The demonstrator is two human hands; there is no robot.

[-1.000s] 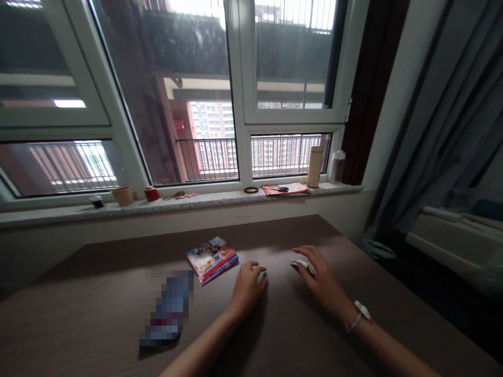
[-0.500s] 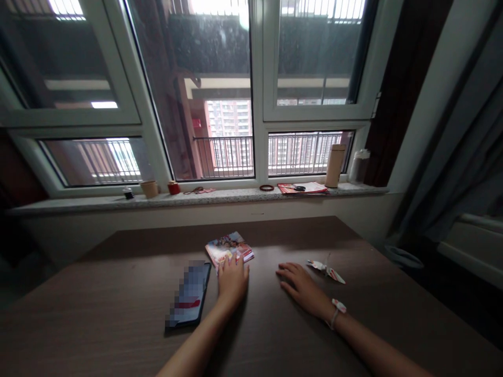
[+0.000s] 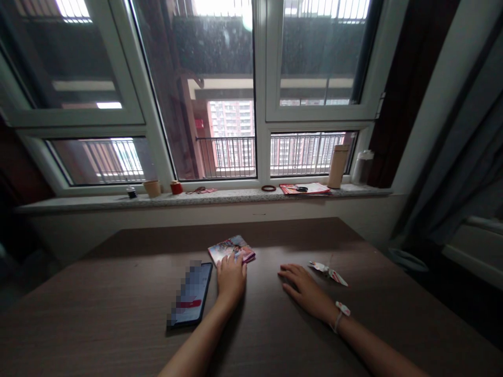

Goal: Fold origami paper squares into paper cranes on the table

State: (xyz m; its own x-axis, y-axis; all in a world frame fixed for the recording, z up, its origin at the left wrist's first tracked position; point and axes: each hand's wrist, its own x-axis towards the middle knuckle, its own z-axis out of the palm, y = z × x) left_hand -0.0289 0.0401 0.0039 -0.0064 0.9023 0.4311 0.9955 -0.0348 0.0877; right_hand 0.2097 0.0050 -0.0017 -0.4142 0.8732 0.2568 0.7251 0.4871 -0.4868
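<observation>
My left hand (image 3: 231, 277) lies palm down with its fingers extended, the fingertips on the near edge of a small stack of colourful printed paper (image 3: 232, 247). Whether that is a booklet or loose sheets I cannot tell. Left of this hand is a dark-edged phone (image 3: 192, 298), its screen partly pixelated. My right hand (image 3: 302, 287) rests flat on the table with fingers apart and holds nothing. Just beyond it sits a folded paper piece (image 3: 328, 272), white with red marks and pointed ends. A pale band with a small patterned piece (image 3: 342, 309) circles my right wrist.
The brown table (image 3: 98, 283) reaches toward a window sill (image 3: 231, 196). Along the sill stand a paper cup (image 3: 152, 188), a red spool-like object (image 3: 176, 187), a dark ring (image 3: 269, 188), scissors (image 3: 302, 189) on papers, a tan flask (image 3: 338, 166) and a clear bottle (image 3: 362, 167).
The stack under my left fingertips now shows a different-looking top picture and a neater outline. My hands have barely moved, and the whole view has shifted slightly.
</observation>
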